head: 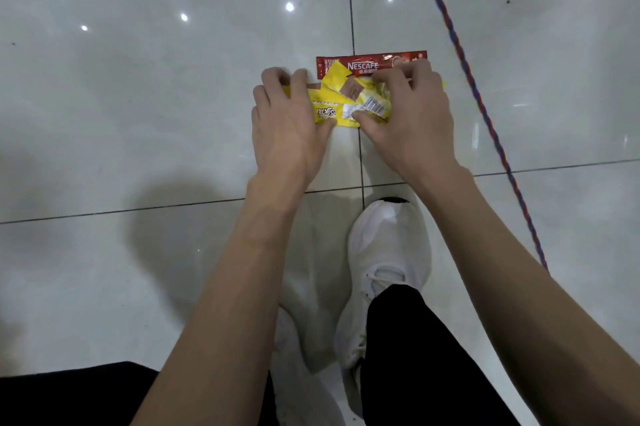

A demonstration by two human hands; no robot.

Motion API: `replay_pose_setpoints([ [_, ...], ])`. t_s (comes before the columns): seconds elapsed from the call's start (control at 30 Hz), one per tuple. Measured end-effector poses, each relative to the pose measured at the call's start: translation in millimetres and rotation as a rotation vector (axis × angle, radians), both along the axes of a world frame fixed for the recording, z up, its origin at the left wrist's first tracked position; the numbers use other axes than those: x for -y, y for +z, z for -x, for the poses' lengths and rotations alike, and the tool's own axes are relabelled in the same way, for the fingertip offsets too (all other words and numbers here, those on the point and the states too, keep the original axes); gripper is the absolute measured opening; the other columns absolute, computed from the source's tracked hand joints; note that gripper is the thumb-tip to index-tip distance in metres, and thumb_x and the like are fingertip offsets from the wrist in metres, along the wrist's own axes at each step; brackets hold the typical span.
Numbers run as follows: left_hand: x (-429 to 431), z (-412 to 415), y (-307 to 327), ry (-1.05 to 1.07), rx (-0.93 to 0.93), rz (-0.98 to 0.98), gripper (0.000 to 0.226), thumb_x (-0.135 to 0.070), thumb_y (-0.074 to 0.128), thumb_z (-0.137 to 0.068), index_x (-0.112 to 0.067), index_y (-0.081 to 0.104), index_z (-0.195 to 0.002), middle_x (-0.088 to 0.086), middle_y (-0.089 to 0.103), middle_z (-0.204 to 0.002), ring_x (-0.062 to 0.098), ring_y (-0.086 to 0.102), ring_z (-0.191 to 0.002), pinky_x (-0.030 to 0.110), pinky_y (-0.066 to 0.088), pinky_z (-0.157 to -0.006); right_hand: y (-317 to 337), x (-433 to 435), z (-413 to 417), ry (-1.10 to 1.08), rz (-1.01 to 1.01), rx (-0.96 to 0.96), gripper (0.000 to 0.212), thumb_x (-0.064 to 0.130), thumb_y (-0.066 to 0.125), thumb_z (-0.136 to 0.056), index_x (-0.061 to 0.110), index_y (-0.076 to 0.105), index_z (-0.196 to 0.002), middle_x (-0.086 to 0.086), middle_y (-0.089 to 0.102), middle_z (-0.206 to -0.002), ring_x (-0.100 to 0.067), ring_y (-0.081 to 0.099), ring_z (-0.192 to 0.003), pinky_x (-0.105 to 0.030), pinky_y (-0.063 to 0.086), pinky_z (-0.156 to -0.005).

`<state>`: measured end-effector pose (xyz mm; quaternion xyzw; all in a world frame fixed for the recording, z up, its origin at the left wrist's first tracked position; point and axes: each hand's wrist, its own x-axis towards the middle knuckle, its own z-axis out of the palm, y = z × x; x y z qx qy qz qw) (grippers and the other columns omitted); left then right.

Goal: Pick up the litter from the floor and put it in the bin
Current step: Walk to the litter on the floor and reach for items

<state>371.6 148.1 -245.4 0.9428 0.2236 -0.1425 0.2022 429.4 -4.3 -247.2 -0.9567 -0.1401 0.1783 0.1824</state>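
Glossy, smooth floor tiles (173, 96) — crinkled shiny yellow wrapper (332, 107), glossy red sachet (367, 63) — braided cord (485, 114).

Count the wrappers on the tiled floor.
3: a red Nescafe foil sachet farthest away, a flat yellow wrapper under the left hand, a crumpled barcoded yellow wrapper under the right hand; others may be hidden.

Inspector: Position of the litter?
Officer: The wrapper (332, 107) lies on the floor (138, 114), across a tile joint. The sachet (367, 65) lies just behind it, partly overlapped by the wrapper's far edge.
Inspector: Hands?
Officer: The left hand (287, 120) grips the wrapper's left end and the right hand (412, 117) pinches its right end, so the wrapper spans between them.
Inspector: Surroundings?
Officer: A shoe (388, 263) stands on the floor before the wrapper, nearer the person. A cord (485, 107) runs along the floor, right of the litter and apart from it.
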Motion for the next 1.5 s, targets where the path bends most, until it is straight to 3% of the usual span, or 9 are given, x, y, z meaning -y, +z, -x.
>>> replay_pose_setpoints([
  [0.33,-3,3,10,0.058,-0.008,0.166,0.040,-0.019,0.063,-0.089,-0.019,0.052,-0.127,0.006,0.055,-0.123,0.030,0.056,-0.106,0.040,0.043,-0.085,-12,-3,6,-0.007,-0.004,0.154,0.029,0.027,0.064,-0.085,0.013,0.067,-0.110,-0.014,0.058,-0.113,-0.031,0.056,-0.098,-0.039,0.044,-0.078],
  [0.53,-8,1,24,0.072,0.006,0.213,0.028,-0.016,0.052,-0.093,-0.021,0.056,-0.120,0.002,0.065,-0.107,0.027,0.057,-0.096,0.035,0.042,-0.073,-5,-1,9,-0.038,-0.096,0.063,0.011,0.020,0.062,-0.084,0.015,0.064,-0.093,-0.005,0.063,-0.095,-0.026,0.058,-0.086,-0.039,0.044,-0.074],
  [0.77,-18,-3,65,0.097,0.070,0.301,0.028,-0.013,0.051,-0.092,-0.022,0.058,-0.117,0.001,0.062,-0.100,0.024,0.057,-0.090,0.036,0.045,-0.073,49,3,-4,-0.141,-0.180,0.055,0.012,0.025,0.059,-0.091,0.017,0.064,-0.097,0.001,0.066,-0.096,-0.022,0.061,-0.086,-0.041,0.049,-0.075],
  [1.0,-21,7,220,0.139,0.103,0.362,0.030,-0.012,0.050,-0.094,-0.021,0.059,-0.120,0.000,0.064,-0.107,0.016,0.051,-0.087,0.031,0.042,-0.074,230,-1,-17,-0.208,-0.203,0.059,0.014,0.029,0.059,-0.092,0.021,0.067,-0.099,0.004,0.067,-0.093,-0.017,0.061,-0.083,-0.039,0.051,-0.074],
  [1.27,-46,17,489,0.154,0.209,0.332,0.029,-0.012,0.053,-0.093,-0.020,0.059,-0.120,-0.006,0.061,-0.094,0.017,0.056,-0.085,0.020,0.035,-0.071,505,-17,-9,-0.267,-0.342,0.059,0.008,0.031,0.060,-0.092,0.025,0.066,-0.094,0.006,0.068,-0.088,-0.015,0.062,-0.079,-0.039,0.052,-0.075],
  [1.4,-56,14,631,0.140,0.272,0.300,0.028,-0.012,0.055,-0.093,-0.020,0.059,-0.120,-0.002,0.067,-0.096,0.020,0.062,-0.085,0.021,0.039,-0.074,639,-23,-6,-0.288,-0.432,0.110,0.011,0.029,0.061,-0.092,0.021,0.067,-0.097,0.006,0.068,-0.088,-0.014,0.062,-0.078,-0.035,0.052,-0.075],
  [1.5,-60,15,731,0.117,0.340,0.268,0.028,-0.012,0.057,-0.092,-0.021,0.060,-0.118,-0.008,0.066,-0.098,0.014,0.059,-0.082,0.007,0.034,-0.070,728,-25,-3,-0.313,-0.498,0.142,0.008,0.027,0.063,-0.092,0.021,0.067,-0.096,0.007,0.068,-0.087,-0.014,0.061,-0.078,-0.032,0.051,-0.074],
])
